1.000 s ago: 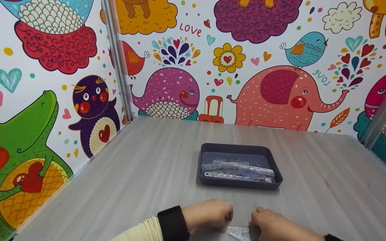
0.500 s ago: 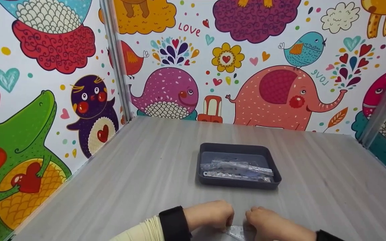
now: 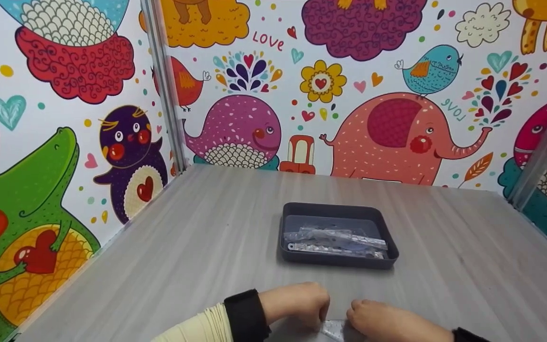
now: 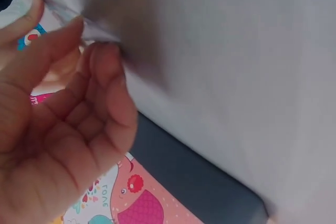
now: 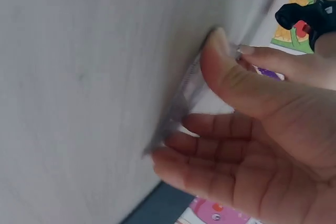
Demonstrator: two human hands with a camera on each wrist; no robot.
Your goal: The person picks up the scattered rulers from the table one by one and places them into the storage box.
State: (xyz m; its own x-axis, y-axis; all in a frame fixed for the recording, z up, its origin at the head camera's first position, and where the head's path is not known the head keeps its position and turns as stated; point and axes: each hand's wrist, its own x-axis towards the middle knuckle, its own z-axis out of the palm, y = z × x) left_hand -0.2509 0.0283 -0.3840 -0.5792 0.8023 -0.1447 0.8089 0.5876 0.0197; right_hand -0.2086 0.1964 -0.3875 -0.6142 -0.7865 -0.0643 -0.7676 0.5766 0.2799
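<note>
At table's near edge, left hand (image 3: pixel 297 300) and right hand (image 3: pixel 381 319) both pinch a clear plastic ruler packet (image 3: pixel 334 327); the slick film may slip free.

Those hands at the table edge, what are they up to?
A person's left hand and right hand pinch a small clear plastic packet between them, low on the grey table near its front edge. Behind them a dark tray holds more clear packets. What is inside them is too small to tell.
</note>
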